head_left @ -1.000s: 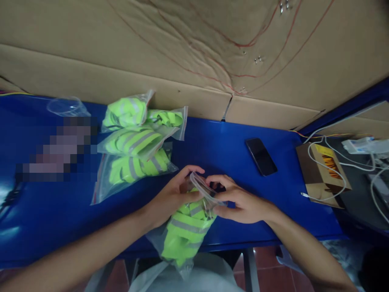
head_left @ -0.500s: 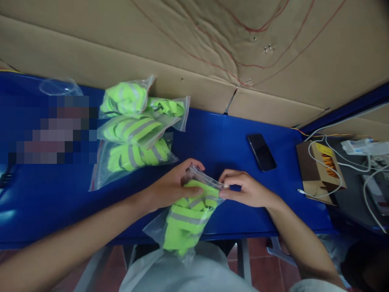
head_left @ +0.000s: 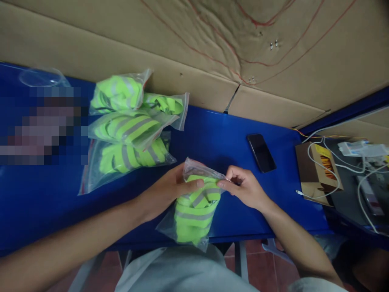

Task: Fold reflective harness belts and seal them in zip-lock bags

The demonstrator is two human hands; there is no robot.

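Observation:
Between my hands is a clear zip-lock bag (head_left: 194,221) with a folded neon-yellow reflective strap, striped in grey, inside it. My left hand (head_left: 172,188) grips the bag's upper left side, thumb across the front and the other fingers hidden behind. With thumb and fingers pinched together, my right hand (head_left: 243,184) holds the upper right corner by the zip edge. The bag's lower end hangs at the table's front edge, close to my body. To the left lie several similar filled bags (head_left: 130,127), piled partly over one another.
A black phone (head_left: 261,153) lies on the blue table (head_left: 209,134) beyond my right hand. Farther right are an opened cardboard box (head_left: 316,170) and white cables (head_left: 338,164). Cardboard panels (head_left: 121,52) rise along the back. A blurred-out patch covers part of the left side.
The held bag has lifted slightly and hangs straighter, its lower end drawn away from my lap. My right fingers have shifted along the top corner. The view has turned a little.

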